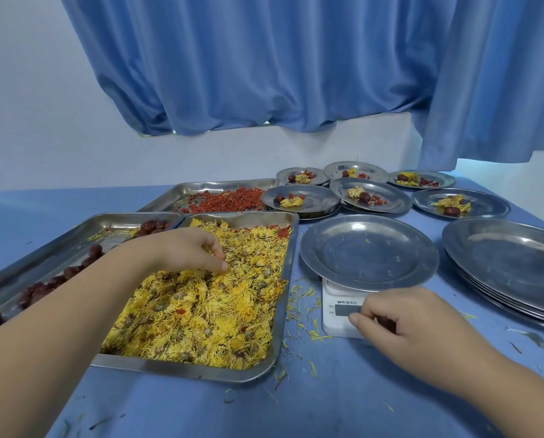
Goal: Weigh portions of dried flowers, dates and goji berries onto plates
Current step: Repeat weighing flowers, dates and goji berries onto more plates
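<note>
While the left hand pinches dried flowers in the near tray, the right hand curls against the scale; whether it holds anything is unclear. The plate on the scale is bare. Risks: petals spilling onto the desk; right-hand pressure falsifying the reading.

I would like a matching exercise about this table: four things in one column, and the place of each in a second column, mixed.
1. left hand
2. right hand
3. heap of goji berries
4. unportioned dates

a. leftmost tray
b. over the white scale, at its front
c. far tray
d. pinching yellow flowers

Pairs: 1-d, 2-b, 3-c, 4-a
</note>
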A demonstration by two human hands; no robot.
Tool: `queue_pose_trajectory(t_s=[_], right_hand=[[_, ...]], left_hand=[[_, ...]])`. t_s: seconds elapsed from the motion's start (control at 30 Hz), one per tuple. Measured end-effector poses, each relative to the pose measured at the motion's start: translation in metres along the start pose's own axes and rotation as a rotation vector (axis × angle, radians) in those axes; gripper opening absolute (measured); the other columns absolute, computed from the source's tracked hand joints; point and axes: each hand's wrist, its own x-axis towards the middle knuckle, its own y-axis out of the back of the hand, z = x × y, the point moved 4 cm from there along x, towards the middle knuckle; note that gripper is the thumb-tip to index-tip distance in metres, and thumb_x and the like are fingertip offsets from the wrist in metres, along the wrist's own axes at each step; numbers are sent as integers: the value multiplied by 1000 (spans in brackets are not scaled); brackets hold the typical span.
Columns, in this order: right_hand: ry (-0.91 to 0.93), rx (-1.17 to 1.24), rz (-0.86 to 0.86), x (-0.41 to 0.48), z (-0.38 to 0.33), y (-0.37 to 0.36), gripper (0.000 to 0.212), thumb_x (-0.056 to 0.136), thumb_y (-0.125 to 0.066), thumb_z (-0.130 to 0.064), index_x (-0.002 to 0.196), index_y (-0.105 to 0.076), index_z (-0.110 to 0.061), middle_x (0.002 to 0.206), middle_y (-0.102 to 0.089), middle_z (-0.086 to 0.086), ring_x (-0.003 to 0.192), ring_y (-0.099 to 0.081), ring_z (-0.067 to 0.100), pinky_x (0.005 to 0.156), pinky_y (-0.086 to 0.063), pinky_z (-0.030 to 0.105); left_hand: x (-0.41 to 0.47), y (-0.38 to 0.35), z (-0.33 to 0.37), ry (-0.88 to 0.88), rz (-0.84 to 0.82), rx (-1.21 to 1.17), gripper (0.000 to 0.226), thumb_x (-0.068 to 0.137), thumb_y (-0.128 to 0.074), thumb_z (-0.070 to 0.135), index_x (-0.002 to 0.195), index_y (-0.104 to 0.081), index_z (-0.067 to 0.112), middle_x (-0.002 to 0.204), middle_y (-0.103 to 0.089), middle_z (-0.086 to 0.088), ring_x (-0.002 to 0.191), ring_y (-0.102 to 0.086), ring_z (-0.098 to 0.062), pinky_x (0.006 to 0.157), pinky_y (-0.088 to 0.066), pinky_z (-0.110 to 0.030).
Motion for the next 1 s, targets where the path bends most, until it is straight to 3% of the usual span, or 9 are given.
queue_pose_trajectory(t_s=[0.1,0.23,0.33,0.5,0.6,0.77,0.83,1.0], right_hand=[[5,1,4,0,0,1,38,88,-51,-47,62,-46,-20,56,-48,-8,63,-48,9,56,-39,27],[6,5,13,0,0,3,39,88,-52,-45,59,-43,-21,55,-46,-7,62,-47,10,56,-37,27],[7,16,18,0,1,4,39,88,-52,-45,57,-41,-23,55,-47,-8,63,-47,10,54,-35,25],[23,5,22,0,-1,4,39,88,-52,-45,60,-44,-19,54,-45,-8,61,-46,10,56,-38,28],[24,1,5,0,-2,3,39,88,-51,-46,62,-47,-18,55,-46,-8,61,-47,9,58,-40,29],[33,-1,11,0,-3,5,39,89,-51,-46,62,-47,-17,55,-46,-7,63,-47,11,57,-39,28],[29,-4,12,0,-2,6,39,89,-51,-45,62,-46,-18,55,-46,-6,63,-47,11,57,-37,27],[37,-8,11,-1,-4,7,39,89,-51,-44,61,-44,-18,54,-44,-6,61,-45,10,57,-37,28]], left_hand=[[-2,0,3,-1,-24,67,24,83,-70,46,97,-67,28,105,-65,11,99,-61,-9,99,-43,-33],[-7,3,6,-9,23,99,13,83,-72,33,94,-65,35,105,-61,14,102,-57,-9,96,-39,-31],[-14,10,4,-10,47,33,15,85,-70,28,96,-66,38,94,-72,9,94,-66,-11,96,-48,-39],[-26,16,-1,-38,62,-124,15,87,-67,33,93,-67,47,93,-66,24,78,-59,3,80,-44,-30],[-25,9,-1,-21,72,-40,14,87,-65,37,100,-65,44,113,-63,17,105,-57,-3,101,-41,-36],[-15,-6,5,-3,63,173,28,86,-68,35,114,-64,33,134,-52,5,124,-49,-16,104,-39,-34],[-14,-7,6,-6,64,237,21,85,-68,33,106,-65,31,128,-56,6,115,-53,-14,99,-43,-34],[-23,2,5,-67,133,199,4,88,-65,33,87,-62,30,95,-63,11,83,-57,-3,70,-41,-23]])
